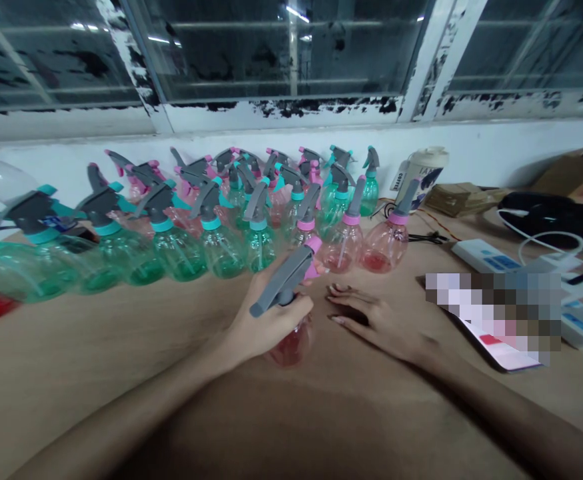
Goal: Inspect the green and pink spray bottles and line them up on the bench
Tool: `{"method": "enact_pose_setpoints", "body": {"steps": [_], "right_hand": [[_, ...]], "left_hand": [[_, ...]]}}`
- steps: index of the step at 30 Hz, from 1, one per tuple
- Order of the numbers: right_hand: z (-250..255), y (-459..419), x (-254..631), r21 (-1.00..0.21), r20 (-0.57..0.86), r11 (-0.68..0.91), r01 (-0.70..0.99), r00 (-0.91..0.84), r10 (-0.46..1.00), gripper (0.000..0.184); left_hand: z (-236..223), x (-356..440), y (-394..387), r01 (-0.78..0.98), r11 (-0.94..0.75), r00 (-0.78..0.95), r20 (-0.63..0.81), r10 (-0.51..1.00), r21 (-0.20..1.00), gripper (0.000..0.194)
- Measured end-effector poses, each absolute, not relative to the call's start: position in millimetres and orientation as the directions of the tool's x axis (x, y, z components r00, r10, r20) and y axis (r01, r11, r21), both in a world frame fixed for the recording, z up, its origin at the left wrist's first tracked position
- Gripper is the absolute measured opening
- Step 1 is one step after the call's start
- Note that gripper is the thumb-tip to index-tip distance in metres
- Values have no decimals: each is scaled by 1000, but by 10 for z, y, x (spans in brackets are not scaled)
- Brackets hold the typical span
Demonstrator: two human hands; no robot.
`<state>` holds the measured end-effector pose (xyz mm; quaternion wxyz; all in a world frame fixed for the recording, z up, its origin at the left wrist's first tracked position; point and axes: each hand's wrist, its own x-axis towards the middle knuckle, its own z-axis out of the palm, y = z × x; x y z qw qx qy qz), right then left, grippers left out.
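My left hand point(261, 320) is wrapped round the neck of a pink spray bottle point(291, 343) with a grey trigger head point(284, 277) and a pink nozzle tip, held tilted just above the brown table point(121, 360). My right hand point(376, 320) lies beside it on the table, palm down, fingers loosely curled and pointing left, holding nothing. Just beyond both hands stands a crowd of several green and pink spray bottles point(221, 227), the nearest pink ones point(386, 240) a short way past my fingers.
A white wall and a window sill run behind the bottles. At the back right stand a paper cup point(424, 170), a stack of cardboard point(464, 197), a black object point(556, 213) with white cables, a white power strip point(486, 257) and a blurred card point(501, 320).
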<state>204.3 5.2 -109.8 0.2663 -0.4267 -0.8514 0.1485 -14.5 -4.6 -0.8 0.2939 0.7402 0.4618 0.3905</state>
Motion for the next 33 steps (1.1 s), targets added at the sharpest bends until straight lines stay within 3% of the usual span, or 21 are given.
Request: {"method": "enact_pose_setpoints", "body": {"steps": [9, 13, 33], "right_hand": [[-1111, 53, 2053, -456, 321, 600, 658, -507, 800, 40], [-1091, 46, 2054, -458, 299, 592, 663, -512, 805, 42], [-1068, 23, 2055, -456, 322, 601, 656, -508, 799, 41]], "left_hand": [[-30, -163, -29, 440, -504, 280, 420, 863, 743, 9], [-36, -171, -52, 454, -481, 261, 405, 877, 750, 2], [-82, -192, -86, 489, -409, 249, 326, 912, 770, 9]]}}
